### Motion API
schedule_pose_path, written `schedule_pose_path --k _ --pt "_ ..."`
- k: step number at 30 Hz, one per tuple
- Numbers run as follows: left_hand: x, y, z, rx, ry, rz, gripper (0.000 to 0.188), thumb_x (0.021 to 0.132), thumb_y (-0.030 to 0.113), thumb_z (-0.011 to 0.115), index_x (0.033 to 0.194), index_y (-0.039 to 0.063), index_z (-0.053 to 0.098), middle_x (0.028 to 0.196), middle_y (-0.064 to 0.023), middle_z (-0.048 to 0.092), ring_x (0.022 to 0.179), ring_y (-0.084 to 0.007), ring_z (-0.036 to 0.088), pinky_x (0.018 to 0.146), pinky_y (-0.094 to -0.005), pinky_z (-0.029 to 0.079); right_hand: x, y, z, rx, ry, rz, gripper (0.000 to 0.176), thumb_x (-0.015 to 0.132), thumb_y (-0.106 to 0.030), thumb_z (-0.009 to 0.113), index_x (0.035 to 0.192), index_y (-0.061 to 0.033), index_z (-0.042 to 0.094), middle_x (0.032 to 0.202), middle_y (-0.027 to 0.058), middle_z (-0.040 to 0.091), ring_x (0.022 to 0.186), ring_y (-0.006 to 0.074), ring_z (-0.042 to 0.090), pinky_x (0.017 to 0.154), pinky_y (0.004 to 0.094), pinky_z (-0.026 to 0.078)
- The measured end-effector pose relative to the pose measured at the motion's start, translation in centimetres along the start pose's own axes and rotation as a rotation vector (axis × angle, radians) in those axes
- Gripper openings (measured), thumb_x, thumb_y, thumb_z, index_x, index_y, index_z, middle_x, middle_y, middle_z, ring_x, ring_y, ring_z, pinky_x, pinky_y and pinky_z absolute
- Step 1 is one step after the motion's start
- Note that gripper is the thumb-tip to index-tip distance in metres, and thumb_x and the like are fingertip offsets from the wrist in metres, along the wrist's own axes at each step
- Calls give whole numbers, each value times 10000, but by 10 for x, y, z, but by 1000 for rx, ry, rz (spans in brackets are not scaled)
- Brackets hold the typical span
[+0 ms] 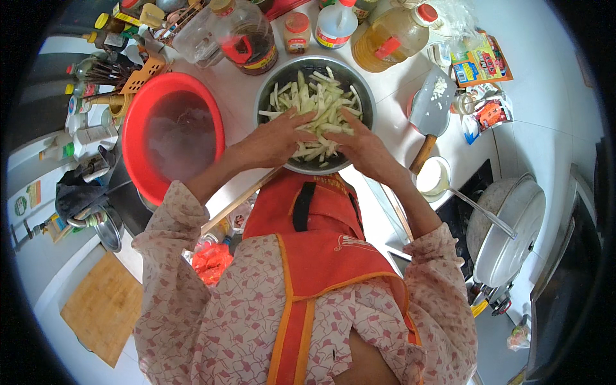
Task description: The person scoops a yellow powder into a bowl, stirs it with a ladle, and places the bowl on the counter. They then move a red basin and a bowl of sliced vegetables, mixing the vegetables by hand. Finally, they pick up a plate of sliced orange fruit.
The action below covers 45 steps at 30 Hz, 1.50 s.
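Note:
A metal bowl [372,103] stands at the counter's front edge, holding many pale green vegetable strips [308,94]. Over the left side of the heap, my left hand [281,137] rests with its fingers apart on the strips. My right hand [363,144] comes in from the right, its fingers also spread and touching them. The two hands face each other with strips between them. Some fingertips are hidden among the pieces.
To the left stands a red plastic basin [130,130] of cloudy water. Bottles and jars, including an oil jug [409,29], line the back. A cleaver [428,106] with chopped white bits lies right, near a small white bowl [435,178] and a large metal pot [505,236].

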State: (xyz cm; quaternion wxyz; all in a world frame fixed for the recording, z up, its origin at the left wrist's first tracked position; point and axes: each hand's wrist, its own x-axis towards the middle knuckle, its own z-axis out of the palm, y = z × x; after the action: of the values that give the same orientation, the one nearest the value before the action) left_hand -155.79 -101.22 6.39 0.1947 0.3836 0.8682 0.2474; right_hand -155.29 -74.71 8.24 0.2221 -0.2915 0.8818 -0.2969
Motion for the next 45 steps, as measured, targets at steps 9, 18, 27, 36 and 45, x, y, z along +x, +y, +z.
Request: schedule_pose_path --k 9,18,27,36,45 --pt "48 -28 12 -1139 362 -838 666 869 337 692 1390 25 419 1331 -184 514 1173 -240 547 985 -367 460 26 2 17 1289 240 819 663 896 -223 671 1427 -43 317 1279 187 533 1131 287 562 898 468 508" --pt "63 -44 23 -1341 195 -681 628 800 232 758 1343 71 487 1214 -90 608 1035 -184 618 896 -341 511 54 31 68 1243 284 495 616 882 -171 672 1390 -12 363 1258 157 554 1095 226 569 921 352 494" --pt "38 -32 13 -529 393 -181 789 720 218 804 1393 57 424 1409 -213 414 1299 -330 427 1048 -397 396 42 12 43 343 347 194 756 800 -131 717 1425 0 311 1372 305 403 1264 446 434 1057 438 369" --pt "-8 3 17 -36 180 -114 720 718 32 731 1367 216 482 1403 -194 380 1305 -402 386 1009 -438 438 -4 0 20 177 159 122 570 810 -79 689 1342 -70 481 1417 270 363 1310 436 378 1071 439 371" --pt "15 -24 69 11 114 -184 328 802 17 550 1118 92 598 1004 -189 505 914 -395 605 773 -469 516 37 15 59 -166 58 42 394 787 -37 572 1172 -111 610 1281 206 467 1182 378 475 914 431 499"
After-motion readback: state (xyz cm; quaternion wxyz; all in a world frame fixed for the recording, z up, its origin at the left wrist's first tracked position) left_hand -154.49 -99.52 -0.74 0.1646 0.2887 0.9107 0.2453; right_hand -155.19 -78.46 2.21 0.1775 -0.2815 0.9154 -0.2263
